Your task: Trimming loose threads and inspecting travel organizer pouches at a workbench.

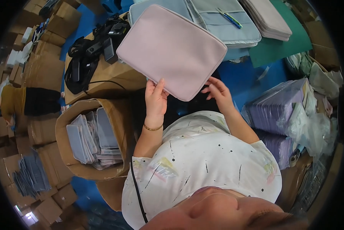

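Observation:
A pale pink laptop sleeve (172, 51), flat with rounded corners and a piped edge, is held up tilted in front of me. My left hand (156, 97) grips its lower edge, thumb on the front and the other fingers partly hidden behind. At the lower right edge is my right hand (219, 94), its fingers loosely bent and apart, the fingertips close to the border; whether they press on it I cannot make out. Behind the sleeve lie stacked light blue-grey sleeves (233, 32) with a small blue-green cutter or snips (232, 20) on top.
More pink sleeves (269, 19) rest on a green sheet (285, 42) at the far right. To my left stand an open carton (126, 126) of grey sleeves and a box with black camera gear (93, 53). Plastic-wrapped purple stacks (273, 109) stand right. A person (30, 100) is at far left.

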`<state>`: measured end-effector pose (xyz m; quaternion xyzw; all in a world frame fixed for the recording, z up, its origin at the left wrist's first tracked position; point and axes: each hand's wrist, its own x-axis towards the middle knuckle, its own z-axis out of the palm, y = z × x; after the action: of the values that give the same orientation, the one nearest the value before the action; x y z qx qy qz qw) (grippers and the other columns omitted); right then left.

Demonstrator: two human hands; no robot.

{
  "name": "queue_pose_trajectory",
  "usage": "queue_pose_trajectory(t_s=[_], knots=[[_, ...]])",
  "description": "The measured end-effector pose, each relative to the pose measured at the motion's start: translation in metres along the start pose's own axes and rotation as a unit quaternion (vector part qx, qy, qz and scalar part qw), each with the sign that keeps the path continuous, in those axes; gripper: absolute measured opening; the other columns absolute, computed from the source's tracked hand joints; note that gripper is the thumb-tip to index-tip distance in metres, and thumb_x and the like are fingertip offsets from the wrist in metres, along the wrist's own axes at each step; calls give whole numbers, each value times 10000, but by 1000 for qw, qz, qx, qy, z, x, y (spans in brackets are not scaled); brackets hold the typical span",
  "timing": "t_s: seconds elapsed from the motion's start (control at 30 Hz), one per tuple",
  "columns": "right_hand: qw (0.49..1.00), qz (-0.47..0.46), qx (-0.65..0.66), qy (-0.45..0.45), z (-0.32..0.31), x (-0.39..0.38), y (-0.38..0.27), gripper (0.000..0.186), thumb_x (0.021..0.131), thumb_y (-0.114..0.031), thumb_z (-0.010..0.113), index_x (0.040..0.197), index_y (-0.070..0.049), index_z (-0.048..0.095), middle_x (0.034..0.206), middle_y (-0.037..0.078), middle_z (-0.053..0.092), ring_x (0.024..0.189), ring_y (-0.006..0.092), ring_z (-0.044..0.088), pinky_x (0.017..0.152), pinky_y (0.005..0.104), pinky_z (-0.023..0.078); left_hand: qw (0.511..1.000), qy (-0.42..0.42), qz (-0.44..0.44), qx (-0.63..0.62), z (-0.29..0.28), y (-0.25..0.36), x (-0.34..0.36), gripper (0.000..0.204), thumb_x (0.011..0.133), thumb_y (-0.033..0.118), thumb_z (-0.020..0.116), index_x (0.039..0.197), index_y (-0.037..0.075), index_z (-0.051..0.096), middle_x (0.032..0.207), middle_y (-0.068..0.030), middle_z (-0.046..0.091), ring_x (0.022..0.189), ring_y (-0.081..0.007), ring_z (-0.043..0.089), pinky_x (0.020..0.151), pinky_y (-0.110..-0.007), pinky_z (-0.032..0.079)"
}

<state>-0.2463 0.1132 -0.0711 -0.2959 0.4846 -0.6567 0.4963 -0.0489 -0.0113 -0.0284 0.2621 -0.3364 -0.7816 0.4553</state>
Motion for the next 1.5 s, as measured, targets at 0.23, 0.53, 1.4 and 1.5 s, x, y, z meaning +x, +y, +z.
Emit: queue_pose_trajectory(t_s=[0.23, 0.53, 1.4, 1.5], knots=[[978, 114, -80, -152, 20, -10, -9, 430, 846, -90, 670, 1242, -16, 519, 937, 26, 624, 785, 92, 605, 666, 224, 495, 1000, -2, 1, 4, 7, -3, 2, 316, 943, 72, 512, 1248, 39, 437, 1124, -48, 562, 961, -110, 564, 789, -261, 481], [739, -74, -590, -318, 4, -8, 17, 243, 863, -316, 587, 891, -102, 697, 845, 95, 666, 800, 300, 630, 702, 392, 507, 1000, 13, -3, -4, 6, -2, 1, 341, 937, 65, 520, 1267, 50, 434, 1127, -43, 567, 954, -106, 565, 775, -253, 475], [948, -239, 208, -25, -27, 19, -86, 462, 893, -59, 543, 1329, -18, 398, 1265, 120, 536, 1150, 217, 535, 953, 367, 447, 944, -299, 40, 137, 11, -6, -23, 441, 931, 149, 552, 1329, 16, 418, 1180, -190, 596, 1001, -288, 635, 818, -359, 529], [939, -289, 185, 33, -99, 40, -131, 424, 904, -148, 563, 1276, 1, 423, 1181, 120, 582, 1038, 199, 606, 878, 337, 506, 943, -293, 16, 159, 11, -5, -26, 428, 936, 142, 543, 1329, 22, 421, 1184, -183, 595, 1004, -279, 634, 833, -341, 519]])
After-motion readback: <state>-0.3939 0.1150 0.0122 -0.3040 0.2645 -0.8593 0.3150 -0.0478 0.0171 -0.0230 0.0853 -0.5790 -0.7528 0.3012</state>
